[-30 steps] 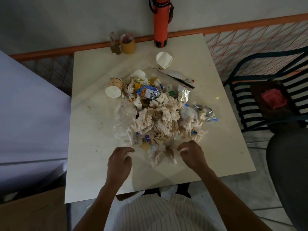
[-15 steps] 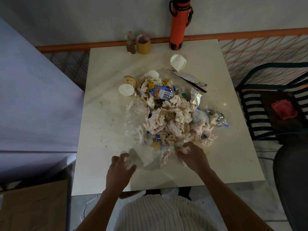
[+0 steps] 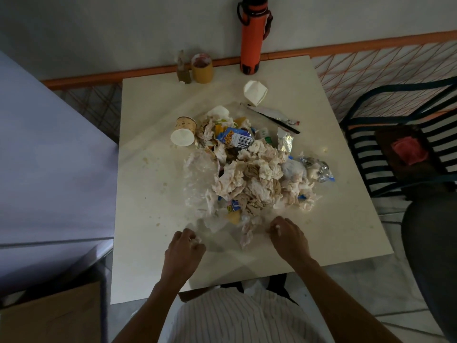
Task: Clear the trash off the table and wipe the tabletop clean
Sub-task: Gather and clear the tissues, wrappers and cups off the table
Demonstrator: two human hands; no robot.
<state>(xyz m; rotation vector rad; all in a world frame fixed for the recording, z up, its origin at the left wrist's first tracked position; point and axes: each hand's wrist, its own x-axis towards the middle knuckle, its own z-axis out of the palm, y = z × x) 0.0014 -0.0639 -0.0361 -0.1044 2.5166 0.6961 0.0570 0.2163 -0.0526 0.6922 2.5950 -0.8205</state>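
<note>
A heap of crumpled tissues (image 3: 257, 179) mixed with snack wrappers lies in the middle of the cream table (image 3: 148, 125), on a clear plastic bag (image 3: 197, 184). A tipped paper cup (image 3: 184, 131) and a blue snack packet (image 3: 235, 137) sit at the heap's far side. My left hand (image 3: 184, 251) pinches the near edge of the plastic bag at the heap's front left. My right hand (image 3: 288, 237) has its fingers curled on the bag's near edge at the front right, with something white between them.
An orange bottle (image 3: 252, 35), a yellow jar (image 3: 202, 68) and a small brown bottle (image 3: 183, 70) stand along the far edge. A white crushed cup (image 3: 255, 92) and a long wrapper (image 3: 274, 116) lie beyond the heap. A dark slatted chair (image 3: 400, 149) stands right, a cardboard box (image 3: 52, 318) lower left.
Both hands went from hovering at the heap's near side to gripping the plastic bag's near edge. My left hand closed its fingers; my right hand pulled back slightly toward me.
</note>
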